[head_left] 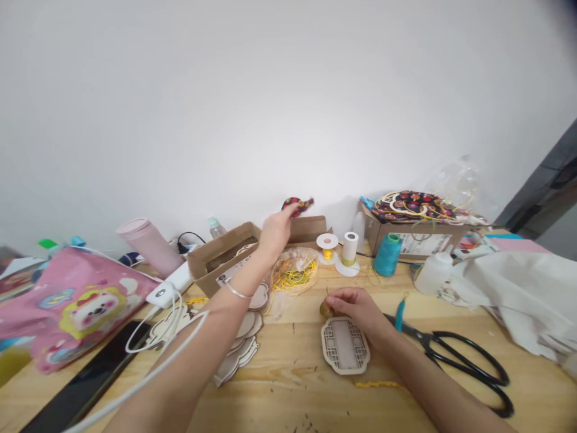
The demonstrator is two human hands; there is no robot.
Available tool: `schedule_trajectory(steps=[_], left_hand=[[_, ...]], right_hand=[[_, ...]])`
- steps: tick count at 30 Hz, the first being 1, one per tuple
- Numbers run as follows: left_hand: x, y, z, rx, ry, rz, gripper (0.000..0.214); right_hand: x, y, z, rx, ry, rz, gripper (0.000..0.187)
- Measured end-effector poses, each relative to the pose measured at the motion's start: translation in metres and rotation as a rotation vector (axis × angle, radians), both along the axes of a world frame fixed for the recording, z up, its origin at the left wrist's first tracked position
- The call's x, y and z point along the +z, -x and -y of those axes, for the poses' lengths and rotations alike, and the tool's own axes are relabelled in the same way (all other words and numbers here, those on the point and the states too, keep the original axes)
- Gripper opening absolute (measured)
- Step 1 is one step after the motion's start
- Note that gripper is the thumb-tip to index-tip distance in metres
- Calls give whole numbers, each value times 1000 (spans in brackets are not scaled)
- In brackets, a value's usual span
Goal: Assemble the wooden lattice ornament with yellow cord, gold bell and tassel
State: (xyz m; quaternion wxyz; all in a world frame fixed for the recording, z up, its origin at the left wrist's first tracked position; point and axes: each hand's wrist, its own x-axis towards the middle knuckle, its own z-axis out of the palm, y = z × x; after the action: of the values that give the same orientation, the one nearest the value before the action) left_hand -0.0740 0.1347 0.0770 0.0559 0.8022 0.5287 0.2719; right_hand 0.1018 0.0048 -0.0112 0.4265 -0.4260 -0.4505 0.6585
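Currently, cloth in one hand, gold piece in the other

My left hand is raised well beyond the panel, its fingers narrowed on the dark patterned cloth, which is off the table and in front of the wall. A band circles that wrist. My right hand is low, just beyond the panel, thumb and fingertips pinching the small gold piece near its far left edge; I cannot tell whether that piece touches it.

The panel itself lies flat, its lattice facing up. Just on its near side is a yellow braid, running toward my right forearm. To the panel's right lie black-handled scissors. Beyond it stand a yellow spool, a white spool and, farther right, a teal spool. A clear bag of yellow cord sits beyond it to the left, with a carton past that. Stacked plaques lie left of the panel, partly behind my left arm, and a phone and a pink bag are well apart from it on that same side.
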Motion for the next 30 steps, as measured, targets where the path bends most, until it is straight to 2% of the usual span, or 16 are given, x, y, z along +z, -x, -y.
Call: schedule_trajectory(steps=[2,5,7,9,11,13,17,21,24,26,29,30], left_hand=[[-3,-9,-2,-22,84,-58,47],[6,-12,11,-46,129,-67,51],[16,-2,26,-65,132,-58,52],[18,13,42,-83,135,-66,48],[9,30,56,-43,150,-148,37],[-9,43,64,-25,199,-261,29],[-48,56,68,16,235,-317,32],[-63,52,68,36,106,-281,28],[-63,39,67,105,-14,-273,35],[-60,29,63,143,-28,-286,39],[-45,20,54,129,51,-243,12],[-38,21,51,136,54,-227,14]], right_hand=[[2,1,0,-7,-4,11,26],[1,1,-1,-6,0,16,27],[-3,-1,-2,-4,7,22,28],[-8,-2,-3,-13,6,41,28],[-12,-3,-4,-18,2,68,28],[-14,-3,-3,-16,5,94,28],[-11,-2,-2,-26,28,118,29],[-7,0,-1,-41,51,115,31],[-6,1,-1,-44,50,127,32],[-5,2,-1,-57,55,137,31],[-4,3,-1,-59,78,121,31],[-4,2,-1,-56,85,110,30]])
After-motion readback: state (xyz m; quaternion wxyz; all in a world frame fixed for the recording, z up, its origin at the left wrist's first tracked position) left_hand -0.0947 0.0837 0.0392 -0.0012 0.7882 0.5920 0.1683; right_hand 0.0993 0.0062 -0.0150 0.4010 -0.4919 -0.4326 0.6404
